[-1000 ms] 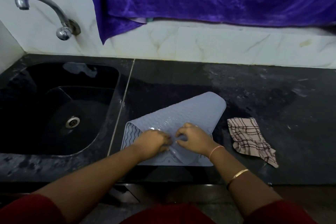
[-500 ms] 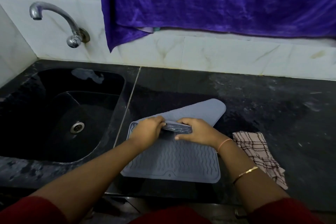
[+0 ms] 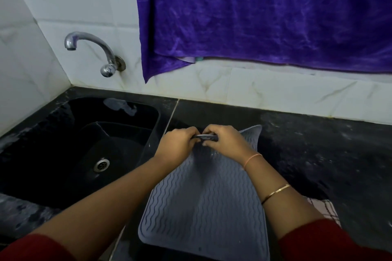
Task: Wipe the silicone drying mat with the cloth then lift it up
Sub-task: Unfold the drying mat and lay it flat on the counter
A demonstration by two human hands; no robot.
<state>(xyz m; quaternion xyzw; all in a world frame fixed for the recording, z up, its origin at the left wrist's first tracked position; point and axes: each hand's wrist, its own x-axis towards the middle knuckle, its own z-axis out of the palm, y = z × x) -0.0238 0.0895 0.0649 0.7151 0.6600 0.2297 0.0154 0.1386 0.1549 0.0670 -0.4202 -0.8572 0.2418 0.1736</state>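
Left hand (image 3: 178, 144) and right hand (image 3: 227, 142), close together, pinch the bunched far edge of the silicone drying mat (image 3: 203, 207). The mat lies on the countertop (image 3: 318, 154) beside the sink (image 3: 63, 104), reaching the front edge. Checked cloth (image 3: 325, 207) unheld, front right. Likely the lift step; next, raise the pinched edge steadily so the floppy mat peels free.

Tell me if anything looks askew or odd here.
The grey ribbed silicone mat is not flat: left hand and right hand bunch its far edge, one corner sticking up. Whitish smears mark the black counter.

Dim, soft light, wide-angle bending at the edges, a glint on the tap (image 3: 93, 48), slight blur throughout.
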